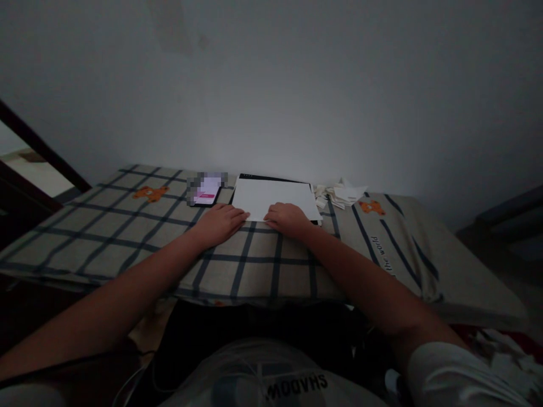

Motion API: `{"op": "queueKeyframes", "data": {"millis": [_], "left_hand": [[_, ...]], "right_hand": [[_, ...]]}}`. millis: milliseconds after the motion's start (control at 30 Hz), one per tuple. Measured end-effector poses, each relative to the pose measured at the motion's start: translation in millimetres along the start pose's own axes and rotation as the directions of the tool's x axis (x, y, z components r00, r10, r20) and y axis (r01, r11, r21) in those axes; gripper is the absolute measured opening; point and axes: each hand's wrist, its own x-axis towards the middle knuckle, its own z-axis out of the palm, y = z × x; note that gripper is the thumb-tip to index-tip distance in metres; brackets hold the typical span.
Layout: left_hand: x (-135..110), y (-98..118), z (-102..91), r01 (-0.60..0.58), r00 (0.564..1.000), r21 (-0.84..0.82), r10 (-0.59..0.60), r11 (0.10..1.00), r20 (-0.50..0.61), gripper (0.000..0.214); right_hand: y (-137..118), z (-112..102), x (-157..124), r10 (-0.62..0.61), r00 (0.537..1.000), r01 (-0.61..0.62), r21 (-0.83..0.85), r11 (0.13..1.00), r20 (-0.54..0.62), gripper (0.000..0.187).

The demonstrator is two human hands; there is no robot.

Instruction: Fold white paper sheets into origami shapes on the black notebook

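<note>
A white sheet of paper [271, 195] lies over a dark flat board [275, 178], whose black edge shows behind it and at the sides. At the sheet's near left corner is my left hand [223, 221], its fingers bent and pressed together on the paper's edge. My right hand [288, 218] is curled over the near edge, a short gap to the right of the left one. Both hands are closed on the paper; the thumbs are mostly hidden. Left of the sheet lies a phone [207, 189] with its screen lit.
A heap of white paper pieces [341, 194] lies right of the board. The checked cloth [161, 229] covers the table and creases toward the right. A bare wall [271, 96] rises behind. More crumpled paper [504, 356] sits low at the right.
</note>
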Motion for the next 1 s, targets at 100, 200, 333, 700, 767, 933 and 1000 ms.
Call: {"op": "queueKeyframes", "data": {"millis": [100, 200, 333, 700, 767, 933, 1000], "left_hand": [[0.5, -7.2, 0.7, -0.022, 0.998, -0.097, 0.017, 0.995, -0.057, 0.042], [10.6, -17.3, -8.4, -0.03, 0.993, -0.261, -0.002, 0.965, -0.121, 0.035], [38.5, -30.0, -31.1, 0.074, 0.978, -0.53, -0.165, 0.845, -0.126, 0.036], [82.1, -33.9, -16.8, 0.156, 0.847, -0.969, -0.53, 0.191, 0.032, 0.06], [79.3, -31.8, -12.5, 0.156, 0.849, -0.978, -0.525, 0.136, 0.062, 0.053], [73.5, -24.4, -13.0, 0.161, 0.851, -0.963, -0.525, 0.216, 0.025, 0.044], [73.5, -21.9, -11.8, 0.171, 0.848, -0.954, -0.53, 0.246, 0.015, 0.043]], "right_hand": [[0.8, 4.3, -1.3, 0.015, 0.998, -0.013, 0.031, 0.999, -0.061, 0.025], [4.6, 5.0, -3.8, 0.093, 0.978, -0.065, 0.148, 0.987, -0.185, 0.023], [15.5, -1.7, -4.1, 0.277, 0.91, -0.145, 0.39, 0.909, -0.308, 0.018], [42.9, -22.7, 2.3, 0.486, 0.833, -0.177, 0.705, 0.687, -0.264, 0.016], [41.7, -17.5, -1.3, 0.489, 0.823, -0.168, 0.697, 0.697, -0.29, 0.015], [35.6, -10.2, -7.4, 0.414, 0.858, -0.137, 0.641, 0.755, -0.304, 0.014], [31.8, -11.8, -6.7, 0.386, 0.859, -0.114, 0.61, 0.784, -0.336, 0.016]]}}
